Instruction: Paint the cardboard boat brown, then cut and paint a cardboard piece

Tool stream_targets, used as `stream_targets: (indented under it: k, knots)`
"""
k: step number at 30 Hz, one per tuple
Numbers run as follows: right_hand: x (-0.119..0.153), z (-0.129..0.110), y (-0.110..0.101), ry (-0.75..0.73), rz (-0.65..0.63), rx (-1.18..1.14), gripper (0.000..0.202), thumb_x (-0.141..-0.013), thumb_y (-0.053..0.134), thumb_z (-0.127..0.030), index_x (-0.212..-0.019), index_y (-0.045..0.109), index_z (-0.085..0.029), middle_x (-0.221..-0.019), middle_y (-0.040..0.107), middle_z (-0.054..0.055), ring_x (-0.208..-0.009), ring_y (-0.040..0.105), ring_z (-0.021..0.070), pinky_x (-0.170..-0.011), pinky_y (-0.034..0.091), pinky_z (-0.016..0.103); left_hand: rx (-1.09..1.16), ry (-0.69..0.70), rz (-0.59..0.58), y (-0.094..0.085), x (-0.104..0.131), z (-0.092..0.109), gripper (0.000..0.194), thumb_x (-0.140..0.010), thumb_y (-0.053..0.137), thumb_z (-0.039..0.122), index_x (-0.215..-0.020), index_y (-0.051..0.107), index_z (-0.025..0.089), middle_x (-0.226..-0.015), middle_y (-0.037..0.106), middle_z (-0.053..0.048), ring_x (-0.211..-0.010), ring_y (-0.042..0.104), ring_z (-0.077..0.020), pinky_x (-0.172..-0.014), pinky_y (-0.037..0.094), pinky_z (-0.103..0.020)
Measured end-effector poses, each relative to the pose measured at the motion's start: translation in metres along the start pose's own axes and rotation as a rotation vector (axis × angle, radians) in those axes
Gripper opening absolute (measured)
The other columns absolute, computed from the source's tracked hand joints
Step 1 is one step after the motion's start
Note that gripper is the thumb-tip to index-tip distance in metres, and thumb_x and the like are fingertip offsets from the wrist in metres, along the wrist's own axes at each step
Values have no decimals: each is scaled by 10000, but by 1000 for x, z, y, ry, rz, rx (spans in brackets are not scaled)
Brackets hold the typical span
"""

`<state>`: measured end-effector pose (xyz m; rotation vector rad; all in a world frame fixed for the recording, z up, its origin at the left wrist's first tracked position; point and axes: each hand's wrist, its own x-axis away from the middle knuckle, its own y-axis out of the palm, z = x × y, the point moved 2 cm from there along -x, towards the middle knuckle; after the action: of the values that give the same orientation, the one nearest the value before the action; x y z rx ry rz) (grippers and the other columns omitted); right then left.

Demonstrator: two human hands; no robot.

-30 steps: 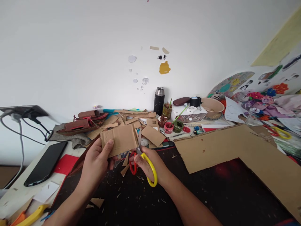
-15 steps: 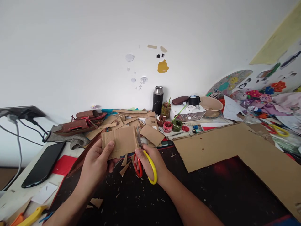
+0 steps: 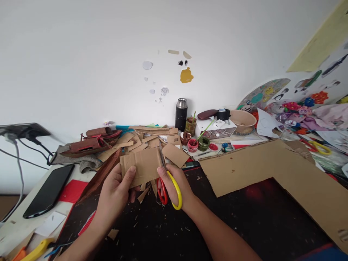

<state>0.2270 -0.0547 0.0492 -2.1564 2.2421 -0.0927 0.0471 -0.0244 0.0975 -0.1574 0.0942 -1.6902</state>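
A small rectangle of brown cardboard (image 3: pixel 144 165) is pinched in my left hand (image 3: pixel 116 186), thumb on its near face and fingers behind. My right hand (image 3: pixel 176 185) grips scissors (image 3: pixel 178 194) with one red and one yellow handle loop. The scissor blades point away from me along the right edge of the cardboard piece. A narrow strip appears at that edge; whether it is cut through I cannot tell. Below the hands, thin cardboard offcuts (image 3: pixel 143 195) lie on the dark mat (image 3: pixel 152 232).
A large L-shaped cardboard sheet (image 3: pixel 244 163) covers the right side. Behind the hands sit piled cardboard scraps (image 3: pixel 138 139), open paint pots (image 3: pixel 193 145) and a black flask (image 3: pixel 181 116). At left lie a phone (image 3: pixel 49 192) and a yellow-handled tool (image 3: pixel 38 250).
Both hands, the cardboard piece and the scissors have shifted slightly to the right. The scissor handles look a little closer together. The camera view has also moved a little.
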Motion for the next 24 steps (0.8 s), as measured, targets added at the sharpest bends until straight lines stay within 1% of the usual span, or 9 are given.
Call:
stream_targets:
  k: [4, 10, 14, 20, 24]
  knots:
    - [0, 4, 2, 35, -5, -59, 608, -976, 515, -824, -757, 510, -257, -535, 565, -30, -386, 537, 152, -414, 406, 277, 12, -13, 2, 1, 1, -2, 525, -867, 716, 710, -938, 536, 222, -517, 610, 45, -317, 480, -123, -321, 332, -200]
    - [1, 7, 4, 36, 5, -57, 563, -1010, 517, -771, -770, 518, -262, -513, 545, -38, -386, 520, 157, -440, 401, 286, 21, -12, 27, 2, 2, 1, 551, -818, 752, 723, -903, 534, 225, -517, 614, 35, -315, 482, -128, -309, 318, -208]
    - [1, 10, 3, 13, 32, -51, 565, -1019, 537, -740, -721, 519, -260, -521, 538, -26, -453, 535, 168, -496, 402, 294, 30, -13, 44, 4, 2, 1, 562, -807, 759, 730, -906, 544, 220, -530, 616, 36, -313, 477, -125, -304, 317, -212]
    - [-1, 14, 3, -30, 41, -46, 539, -1027, 547, -707, -743, 604, -252, -579, 557, 1, -596, 589, 208, -567, 435, 307, 31, -25, 38, 5, 2, 0, 575, -803, 751, 745, -912, 544, 220, -516, 609, 40, -311, 479, -128, -305, 309, -208]
    - [-2, 12, 3, -27, 67, 2, 555, -1022, 542, -716, -716, 596, -256, -598, 559, 6, -602, 578, 207, -569, 431, 312, 33, -29, 42, 3, 3, -1, 554, -810, 755, 724, -907, 545, 221, -513, 611, 38, -314, 482, -129, -312, 325, -211]
